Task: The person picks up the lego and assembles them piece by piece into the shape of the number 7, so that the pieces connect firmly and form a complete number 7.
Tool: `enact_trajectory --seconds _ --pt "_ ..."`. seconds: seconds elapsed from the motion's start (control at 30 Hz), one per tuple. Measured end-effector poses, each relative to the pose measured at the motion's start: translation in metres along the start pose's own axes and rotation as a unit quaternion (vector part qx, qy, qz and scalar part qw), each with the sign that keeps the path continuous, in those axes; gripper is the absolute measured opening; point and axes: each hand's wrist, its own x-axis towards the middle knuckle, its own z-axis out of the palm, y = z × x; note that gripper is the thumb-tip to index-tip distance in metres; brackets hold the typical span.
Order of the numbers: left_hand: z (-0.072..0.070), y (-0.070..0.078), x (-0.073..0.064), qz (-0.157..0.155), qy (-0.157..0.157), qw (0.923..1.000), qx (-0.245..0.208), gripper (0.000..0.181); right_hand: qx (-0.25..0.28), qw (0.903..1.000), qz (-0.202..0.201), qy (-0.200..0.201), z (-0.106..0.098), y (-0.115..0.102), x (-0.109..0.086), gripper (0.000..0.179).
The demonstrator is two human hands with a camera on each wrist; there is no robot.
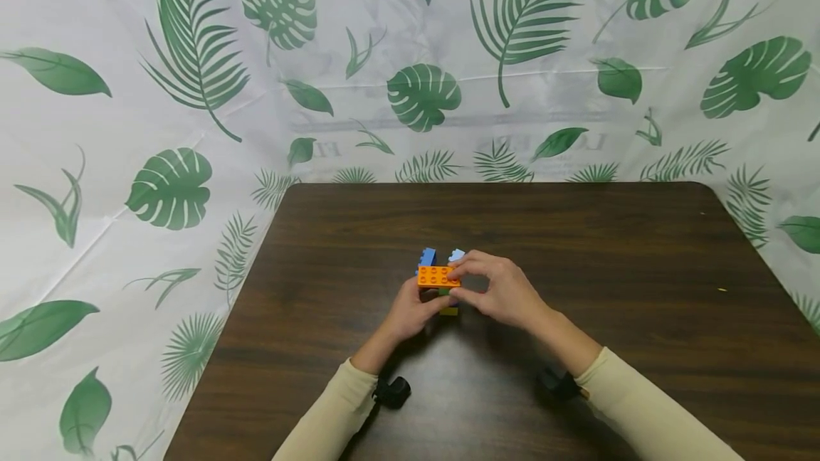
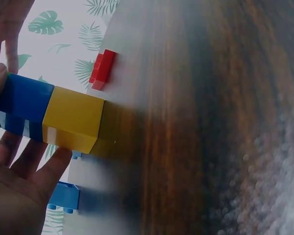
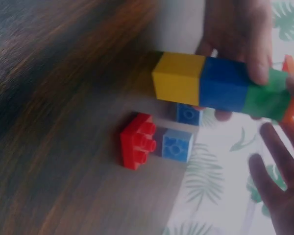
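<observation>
- The right hand (image 1: 502,294) pinches the orange brick (image 1: 432,277) by its right end between thumb and fingers, probably to control how it sits.
- The orange brick lies studs up across the top of the stack; whether it is fully seated cannot be told. It overhangs leftward.
- Below it come the green brick (image 3: 268,95), blue brick (image 2: 25,100) and yellow brick (image 2: 71,117), one column, yellow lowest, at or just above the table (image 1: 576,233).
- The left hand (image 1: 408,310) grips that column, thumb on the near side, fingers behind, likely to keep it steady and upright.
- Near the stack stand a red brick (image 3: 135,141), studs up, a light-blue brick (image 3: 177,145) and a second blue brick (image 1: 428,258), apparently kept within reach.
- Beyond hangs a leaf-printed sheet (image 1: 359,13).
</observation>
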Motion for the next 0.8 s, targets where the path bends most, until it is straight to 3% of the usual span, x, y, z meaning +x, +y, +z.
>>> enact_trajectory --seconds 0.13,0.2,0.3,0.43,0.57,0.8 --pt "0.0 0.001 0.0 -0.001 -0.002 1.0 0.008 0.03 0.08 0.9959 0.036 -0.022 -0.006 0.006 -0.003 0.031" --pt "0.0 0.003 0.0 -0.01 -0.002 0.9999 0.013 0.03 0.09 0.9935 0.067 -0.021 -0.008 0.013 -0.006 0.033" --pt "0.0 0.007 0.0 -0.029 -0.001 0.9994 0.019 0.031 0.036 0.992 0.117 -0.029 -0.008 0.026 -0.013 0.03" --pt "0.002 0.01 -0.001 -0.05 0.005 0.9985 0.024 0.036 -0.084 0.9813 0.151 -0.085 -0.005 0.042 -0.028 0.025" --pt "0.001 0.008 -0.003 -0.052 0.014 0.9983 0.023 0.045 -0.146 0.9697 0.146 -0.131 0.001 0.051 -0.039 0.031" --pt "-0.002 0.004 -0.013 -0.063 0.034 0.9975 -0.004 0.062 -0.197 0.9622 0.124 -0.141 0.007 0.053 -0.046 0.033"
